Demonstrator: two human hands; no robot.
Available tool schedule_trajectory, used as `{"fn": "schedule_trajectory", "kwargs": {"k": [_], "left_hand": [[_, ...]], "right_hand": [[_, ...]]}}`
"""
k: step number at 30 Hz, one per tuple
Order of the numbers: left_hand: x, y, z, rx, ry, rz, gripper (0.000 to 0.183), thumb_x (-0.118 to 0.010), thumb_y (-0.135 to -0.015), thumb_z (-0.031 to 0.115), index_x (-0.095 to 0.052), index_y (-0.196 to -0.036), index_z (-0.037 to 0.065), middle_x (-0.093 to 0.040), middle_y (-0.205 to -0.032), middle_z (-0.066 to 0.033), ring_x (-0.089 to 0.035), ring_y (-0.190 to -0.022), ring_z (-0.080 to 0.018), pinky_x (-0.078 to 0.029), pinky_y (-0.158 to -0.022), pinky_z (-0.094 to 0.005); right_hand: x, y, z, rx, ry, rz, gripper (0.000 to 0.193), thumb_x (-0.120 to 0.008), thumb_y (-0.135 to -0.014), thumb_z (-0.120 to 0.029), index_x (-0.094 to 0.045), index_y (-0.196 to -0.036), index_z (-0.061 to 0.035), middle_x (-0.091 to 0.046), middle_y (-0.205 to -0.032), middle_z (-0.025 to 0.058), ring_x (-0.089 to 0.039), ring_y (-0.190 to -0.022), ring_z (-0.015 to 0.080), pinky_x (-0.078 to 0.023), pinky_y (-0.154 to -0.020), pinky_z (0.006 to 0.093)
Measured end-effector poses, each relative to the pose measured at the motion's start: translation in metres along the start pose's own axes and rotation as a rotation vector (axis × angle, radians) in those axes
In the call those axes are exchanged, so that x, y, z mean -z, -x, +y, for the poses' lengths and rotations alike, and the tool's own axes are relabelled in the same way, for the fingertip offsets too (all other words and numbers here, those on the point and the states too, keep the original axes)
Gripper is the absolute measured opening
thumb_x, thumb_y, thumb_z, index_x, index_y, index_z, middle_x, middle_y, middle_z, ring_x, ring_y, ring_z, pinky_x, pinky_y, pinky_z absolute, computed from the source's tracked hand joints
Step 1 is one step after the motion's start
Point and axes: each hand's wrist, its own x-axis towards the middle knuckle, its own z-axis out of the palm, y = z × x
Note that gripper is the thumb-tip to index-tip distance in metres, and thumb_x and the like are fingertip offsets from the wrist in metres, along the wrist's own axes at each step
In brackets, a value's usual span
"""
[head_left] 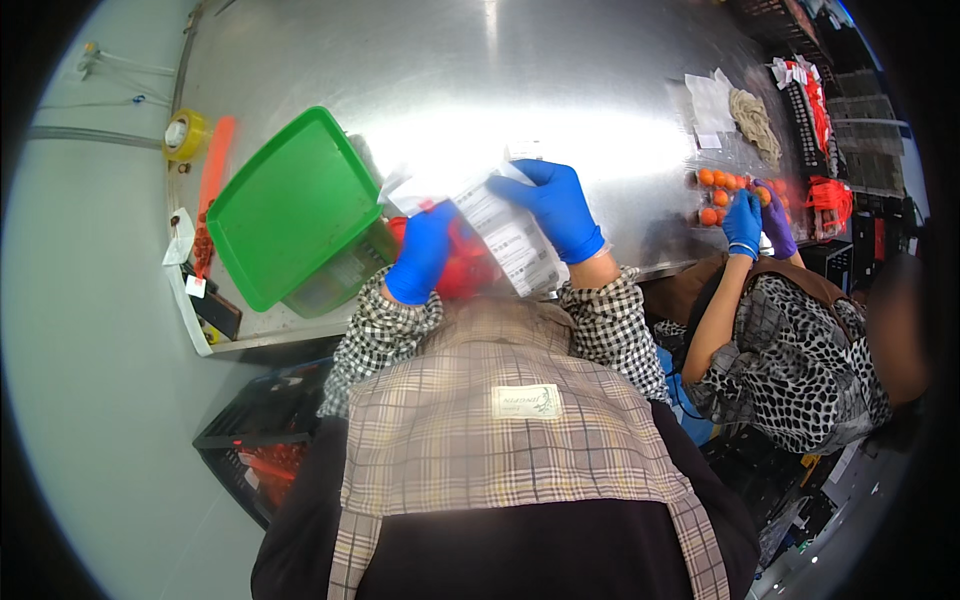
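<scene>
My right hand (560, 212), in a blue glove, grips a strip of white printed labels (515, 245) that hangs down in front of my chest. Close to it, my left hand (422, 258), also blue-gloved, is closed around a red bag (468, 262), which shows on both sides of the fingers. The bag is blurred, and its contents cannot be made out. White label paper also crosses above the left fingertips. Just left of my hands stands a clear tub with a green lid (295, 210).
A roll of yellow tape (185, 135) and a long red net (213, 190) lie along the table's left edge. Below is a black crate (265, 450) with red contents. At right, a co-worker's gloved hands (745, 222) handle orange fruit (708, 215) near a beige cloth (754, 125).
</scene>
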Motion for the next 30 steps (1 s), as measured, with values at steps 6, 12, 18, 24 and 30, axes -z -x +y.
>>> {"fn": "schedule_trajectory", "kwargs": {"k": [6, 12, 18, 24, 30], "left_hand": [[-0.014, -0.005, -0.020, -0.350, 0.838, -0.166, 0.057, -0.040, -0.087, -0.017, -0.053, -0.139, 0.002, -0.062, -0.129, -0.0145, -0.059, -0.118, -0.0191, -0.047, -0.099, -0.0309], [-0.018, 0.008, 0.004, -0.198, 0.863, -0.061, 0.039, -0.054, -0.090, -0.009, -0.061, -0.128, 0.001, -0.065, -0.100, -0.0061, -0.060, -0.093, -0.0132, -0.048, -0.083, -0.0233], [-0.019, 0.011, 0.031, -0.077, 0.763, 0.130, 0.016, -0.056, -0.097, 0.005, -0.071, -0.104, 0.003, -0.055, -0.075, 0.0018, -0.048, -0.069, -0.0084, -0.039, -0.064, -0.0226], [-0.017, 0.010, 0.028, -0.114, 0.724, 0.138, 0.012, -0.059, -0.097, 0.008, -0.069, -0.094, 0.002, -0.057, -0.076, 0.0013, -0.050, -0.071, -0.0073, -0.040, -0.064, -0.0229], [-0.021, 0.004, 0.021, -0.066, 0.844, 0.236, 0.009, -0.065, -0.093, 0.011, -0.069, -0.091, 0.003, -0.060, -0.076, 0.0006, -0.052, -0.066, -0.0076, -0.041, -0.059, -0.0226]], "right_hand": [[0.004, 0.008, -0.001, -0.010, -0.136, -0.005, 0.026, -0.073, -0.086, -0.013, -0.072, -0.107, 0.0023, -0.073, -0.096, 0.0070, -0.066, -0.085, 0.0124, -0.052, -0.079, 0.0261], [0.014, 0.004, 0.004, -0.026, -0.201, 0.019, 0.027, -0.074, -0.085, -0.012, -0.072, -0.108, 0.0020, -0.073, -0.095, 0.0065, -0.066, -0.083, 0.0118, -0.052, -0.077, 0.0255], [0.013, 0.001, 0.005, -0.048, -0.118, 0.002, 0.029, -0.074, -0.085, -0.011, -0.071, -0.110, 0.0021, -0.073, -0.095, 0.0071, -0.067, -0.082, 0.0122, -0.053, -0.076, 0.0252], [0.012, 0.000, 0.012, 0.039, -0.031, 0.020, 0.033, -0.075, -0.084, -0.013, -0.069, -0.114, 0.0007, -0.072, -0.104, 0.0079, -0.067, -0.089, 0.0135, -0.053, -0.079, 0.0260], [-0.007, 0.004, -0.003, 0.630, 0.826, 0.355, 0.028, -0.080, -0.076, -0.018, -0.070, -0.099, -0.0073, -0.067, -0.112, 0.0092, -0.065, -0.092, 0.0270, -0.052, -0.087, 0.0344]]}}
